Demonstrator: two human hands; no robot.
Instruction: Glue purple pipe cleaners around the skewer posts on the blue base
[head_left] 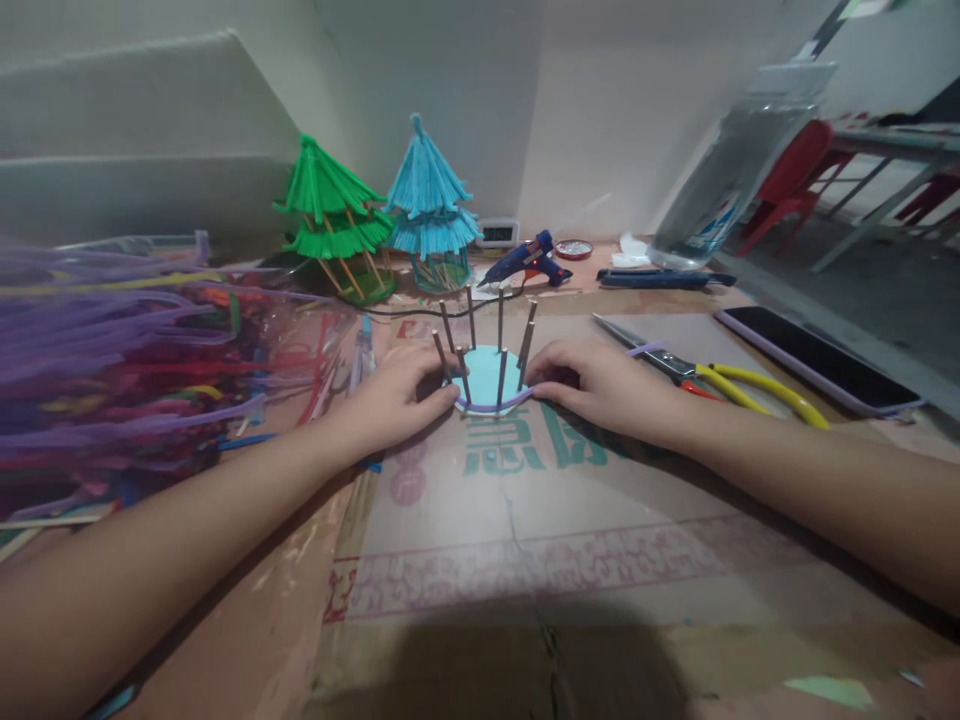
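A round light-blue base (487,372) lies on the printed cardboard sheet (450,540), with several thin brown sticks (502,375) standing upright around its rim. Along the near edge of the base curves a purple pipe cleaner (491,408). My left hand (409,392) pinches its left end between thumb and fingers, beside the sticks. At the right side of the base, my right hand (581,382) has thumb and fingers closed on the other end.
Scissors with yellow handles (739,388) and a phone (817,360) lie at right. Behind stand green (337,220) and blue (429,200) roofed models, a glue gun (525,260) and a plastic jar (727,180). Purple and red pipe cleaners (127,370) heap at left.
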